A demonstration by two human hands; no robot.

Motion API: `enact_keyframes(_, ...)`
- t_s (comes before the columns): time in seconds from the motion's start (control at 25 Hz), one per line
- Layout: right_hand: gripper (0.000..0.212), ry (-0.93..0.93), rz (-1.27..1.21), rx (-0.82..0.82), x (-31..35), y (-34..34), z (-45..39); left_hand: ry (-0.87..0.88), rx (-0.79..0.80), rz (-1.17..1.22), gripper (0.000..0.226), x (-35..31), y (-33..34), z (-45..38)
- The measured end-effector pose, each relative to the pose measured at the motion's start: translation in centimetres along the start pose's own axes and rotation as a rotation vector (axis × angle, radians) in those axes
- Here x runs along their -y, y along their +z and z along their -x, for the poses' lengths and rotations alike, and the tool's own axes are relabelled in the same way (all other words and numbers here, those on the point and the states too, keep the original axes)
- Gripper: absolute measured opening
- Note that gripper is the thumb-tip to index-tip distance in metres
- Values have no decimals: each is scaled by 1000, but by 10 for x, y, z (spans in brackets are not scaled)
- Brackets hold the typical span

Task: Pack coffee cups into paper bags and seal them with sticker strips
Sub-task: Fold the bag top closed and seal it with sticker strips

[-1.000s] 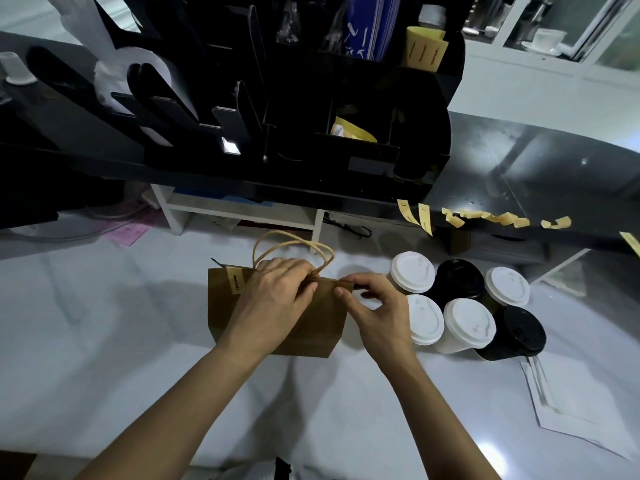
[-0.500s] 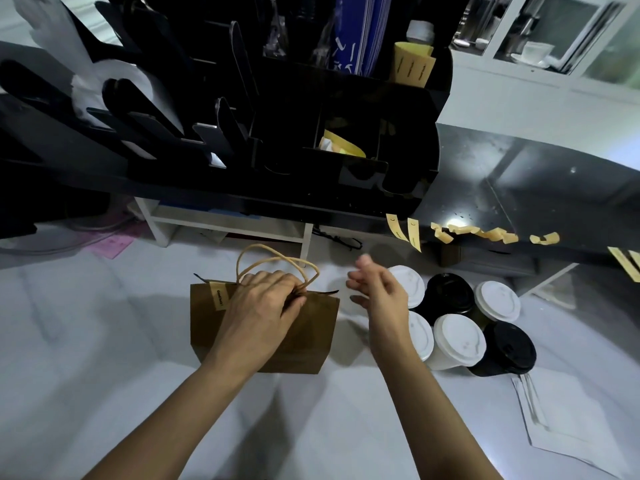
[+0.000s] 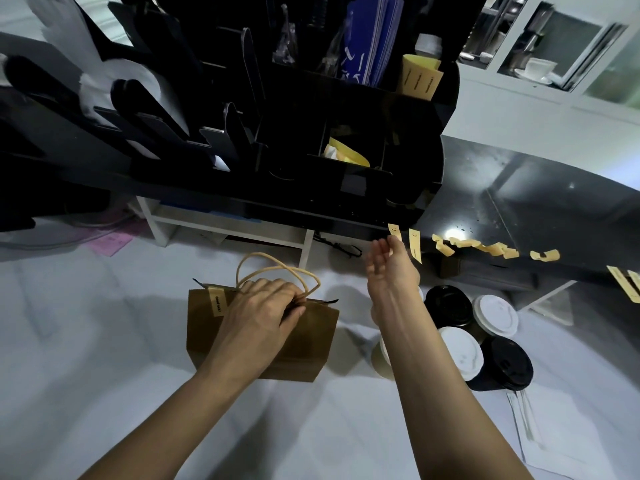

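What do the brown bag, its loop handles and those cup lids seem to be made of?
The bag looks like matte brown kraft paper: dull, with creased folds. Its handles seem to be twisted paper cord, pale and thin. The cup lids, white and black, look like moulded plastic with raised rims and a slight sheen.

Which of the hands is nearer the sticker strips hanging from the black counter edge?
Right. The right hand reaches the first hanging sticker strip; the left hand grips the paper bag top, lower left.
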State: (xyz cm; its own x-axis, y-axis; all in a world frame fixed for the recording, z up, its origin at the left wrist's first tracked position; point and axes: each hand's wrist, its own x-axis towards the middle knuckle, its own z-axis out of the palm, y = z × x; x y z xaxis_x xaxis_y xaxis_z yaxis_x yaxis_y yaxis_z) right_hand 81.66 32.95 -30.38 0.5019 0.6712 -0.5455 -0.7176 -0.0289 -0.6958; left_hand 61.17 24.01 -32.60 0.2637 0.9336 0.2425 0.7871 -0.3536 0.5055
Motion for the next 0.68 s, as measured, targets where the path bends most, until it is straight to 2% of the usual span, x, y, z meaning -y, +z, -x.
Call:
enact_keyframes(0.12, 3, 36, -4, 28, 2, -1, 2, 6, -3, 4, 20, -1, -1, 0)
enact_keyframes(0.2, 9, 85, -12, 36, 6, 0, 2, 8, -2, 2, 20, -1, -1, -1)
enact_keyframes(0.36, 8, 191, -68, 50, 12, 1, 1, 7, -1, -2, 20, -2, -2, -1)
enact_keyframes(0.68, 4, 195, -95, 39, 18, 6, -3, 10, 5, -5, 21, -1, -1, -1)
